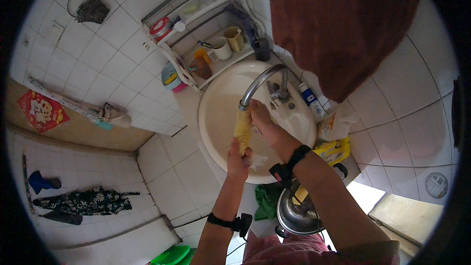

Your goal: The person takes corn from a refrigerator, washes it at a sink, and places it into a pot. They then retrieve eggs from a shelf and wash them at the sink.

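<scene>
An ear of corn point(242, 132), pale yellow, is held lengthwise between my two hands beneath the chrome faucet spout point(257, 84). My left hand point(238, 160) closes around its near end. At the far end, my right hand point(262, 117) grips it just beside the spout's mouth. All of this takes place over a round cream washbasin point(217, 117). A steel pot point(290, 217), partly hidden by my right forearm, stands by the basin's near side with a yellow piece in it. Whether water is running is hard to make out.
A white shelf rack point(220, 70) holding mugs and cups stands behind the basin. A brown towel point(342, 25) hangs at the right. Near the right rim are a blue-and-white tube point(311, 97) and a yellow package point(333, 151). A green cloth point(266, 200) lies beside the pot.
</scene>
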`<action>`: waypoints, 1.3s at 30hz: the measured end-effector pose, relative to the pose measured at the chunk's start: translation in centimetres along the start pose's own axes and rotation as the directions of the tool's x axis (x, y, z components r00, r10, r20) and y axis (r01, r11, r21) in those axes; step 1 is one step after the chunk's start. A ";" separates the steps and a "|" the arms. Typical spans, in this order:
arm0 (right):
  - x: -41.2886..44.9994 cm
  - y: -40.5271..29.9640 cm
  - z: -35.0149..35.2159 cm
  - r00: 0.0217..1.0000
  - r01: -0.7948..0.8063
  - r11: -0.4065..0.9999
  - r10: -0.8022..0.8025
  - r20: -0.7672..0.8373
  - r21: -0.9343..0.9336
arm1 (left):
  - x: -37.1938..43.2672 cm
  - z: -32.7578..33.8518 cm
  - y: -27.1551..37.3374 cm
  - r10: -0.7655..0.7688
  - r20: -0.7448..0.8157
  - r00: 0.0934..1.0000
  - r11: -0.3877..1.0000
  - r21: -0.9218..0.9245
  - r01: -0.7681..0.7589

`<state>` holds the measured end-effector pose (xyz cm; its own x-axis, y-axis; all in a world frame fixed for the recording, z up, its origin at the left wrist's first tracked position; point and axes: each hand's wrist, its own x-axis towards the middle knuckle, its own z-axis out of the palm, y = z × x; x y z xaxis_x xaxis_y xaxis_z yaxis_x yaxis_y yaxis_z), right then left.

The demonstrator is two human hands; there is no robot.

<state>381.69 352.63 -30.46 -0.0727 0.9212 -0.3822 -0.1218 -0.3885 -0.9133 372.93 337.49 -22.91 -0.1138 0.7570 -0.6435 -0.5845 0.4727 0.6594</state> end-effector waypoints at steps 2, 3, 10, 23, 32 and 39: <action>1.1 -0.5 -0.8 0.932 0.278 0.792 -0.359 -0.047 -0.544 | 0.2 -0.3 0.9 0.027 -0.076 0.997 0.999 -0.017 -0.028; 1.2 -1.3 -0.5 0.765 0.409 0.349 -0.635 0.108 -0.843 | 0.2 -1.2 1.6 0.038 -0.100 0.994 0.999 -0.016 -0.040; 4.2 -3.8 -3.6 0.876 0.251 0.268 -0.472 0.100 -0.930 | 0.6 -0.4 2.3 0.004 -0.060 0.998 1.000 0.013 -0.003; -3.1 -3.7 -5.3 0.693 0.363 -0.036 -0.658 0.295 -0.931 | -1.5 -0.5 0.4 0.008 -0.052 0.999 0.993 0.117 -0.001; -14.7 -3.8 -3.1 0.776 -0.594 0.792 0.516 0.363 0.144 | -6.9 2.1 -0.2 0.183 0.117 0.976 0.948 0.241 -0.207; -15.7 -1.9 -10.2 0.955 -0.286 0.957 0.288 0.074 -0.040 | -1.4 -1.2 -1.3 0.384 0.394 0.835 0.058 0.892 -0.448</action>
<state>393.20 339.11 -24.16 -0.1775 0.7661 -0.6177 -0.0562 -0.6345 -0.7709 372.84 335.24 -23.31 -0.0031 0.9914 -0.1307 0.7337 0.0910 0.6734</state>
